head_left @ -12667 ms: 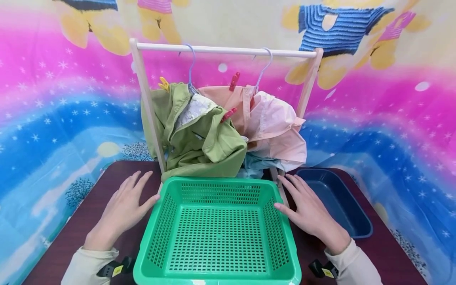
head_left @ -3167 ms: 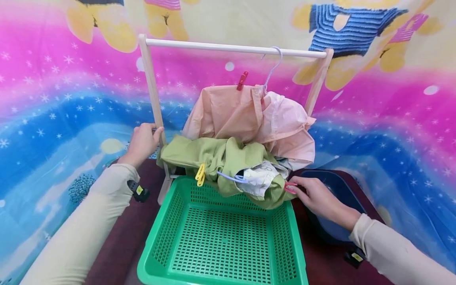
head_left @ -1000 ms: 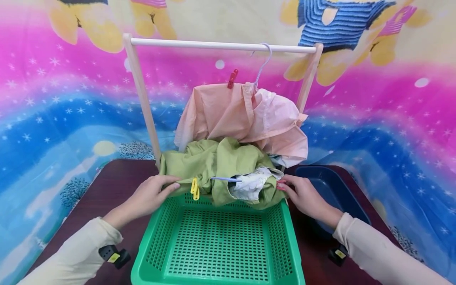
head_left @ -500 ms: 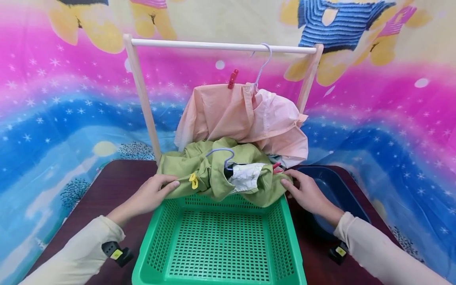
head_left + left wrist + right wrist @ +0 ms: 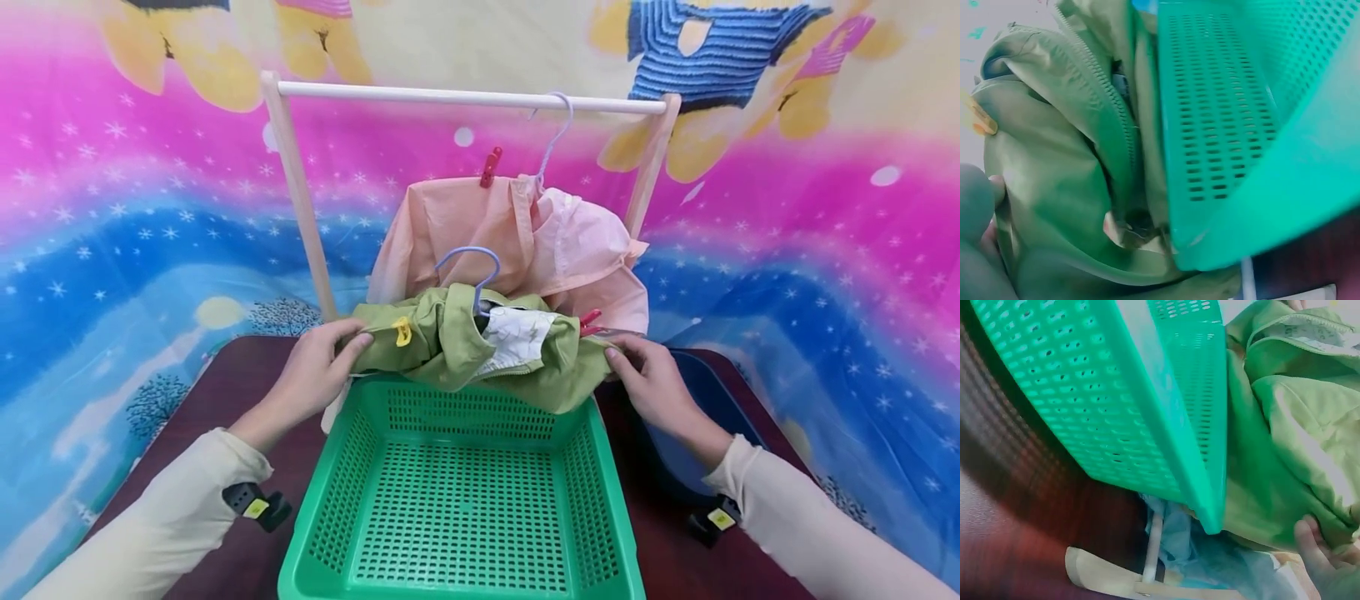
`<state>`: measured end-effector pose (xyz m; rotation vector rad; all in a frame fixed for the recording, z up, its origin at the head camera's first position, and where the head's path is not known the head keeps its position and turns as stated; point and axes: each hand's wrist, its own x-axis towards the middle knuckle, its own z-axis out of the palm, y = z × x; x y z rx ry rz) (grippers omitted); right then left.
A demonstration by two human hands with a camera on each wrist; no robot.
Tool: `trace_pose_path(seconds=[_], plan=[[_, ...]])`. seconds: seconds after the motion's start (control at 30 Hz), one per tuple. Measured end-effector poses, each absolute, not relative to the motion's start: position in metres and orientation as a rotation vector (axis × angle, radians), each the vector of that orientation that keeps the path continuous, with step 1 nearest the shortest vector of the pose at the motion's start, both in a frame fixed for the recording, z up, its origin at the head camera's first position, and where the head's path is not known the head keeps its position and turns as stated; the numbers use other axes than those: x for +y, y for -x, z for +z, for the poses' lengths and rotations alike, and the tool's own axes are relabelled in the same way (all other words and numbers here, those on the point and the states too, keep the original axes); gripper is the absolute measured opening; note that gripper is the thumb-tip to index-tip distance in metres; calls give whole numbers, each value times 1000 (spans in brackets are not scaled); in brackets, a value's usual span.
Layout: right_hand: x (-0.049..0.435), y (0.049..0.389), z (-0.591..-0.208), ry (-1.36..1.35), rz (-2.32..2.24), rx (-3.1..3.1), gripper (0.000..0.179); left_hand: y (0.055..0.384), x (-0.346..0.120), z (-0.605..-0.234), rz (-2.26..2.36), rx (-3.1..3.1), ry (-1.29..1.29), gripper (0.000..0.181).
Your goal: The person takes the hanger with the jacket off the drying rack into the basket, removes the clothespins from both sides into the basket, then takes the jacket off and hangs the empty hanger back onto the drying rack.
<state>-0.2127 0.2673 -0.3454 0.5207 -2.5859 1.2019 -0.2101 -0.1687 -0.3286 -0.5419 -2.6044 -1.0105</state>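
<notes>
A green zip jacket (image 5: pixel 457 362) with a white patterned lining is stretched between my two hands, behind and partly over the basket's far rim. My left hand (image 5: pixel 315 371) pinches its left shoulder edge, beside a yellow clothespin (image 5: pixel 402 332). On the other side, my right hand (image 5: pixel 662 387) pinches the right shoulder edge, near a red clothespin (image 5: pixel 590 321). A lilac hanger (image 5: pixel 495 265) sticks up from the collar, its hook below the rod and apart from it. In the left wrist view, the jacket's zipper (image 5: pixel 1107 90) runs along the front.
Below the jacket stands a green perforated basket (image 5: pixel 457 508). Behind, a pink jacket (image 5: pixel 472 225) hangs on a wooden rack (image 5: pixel 300 200) with a white rod (image 5: pixel 465 96). A dark blue basin (image 5: pixel 705 400) is at the right. Light blue cloth (image 5: pixel 1179 534) lies near the rack's foot.
Earlier the green jacket hung on the rod; it has come off. Lately my right hand shifted from the red clothespin to the cloth, both hands rose, and the hanger hook swung upright.
</notes>
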Motion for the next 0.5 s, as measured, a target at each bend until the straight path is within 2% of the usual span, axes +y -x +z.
trace_pose_path(seconds=[0.5], plan=[[277, 201, -366, -642, 1295, -2768, 20, 204, -174, -336, -994, -2844, 554, 25]])
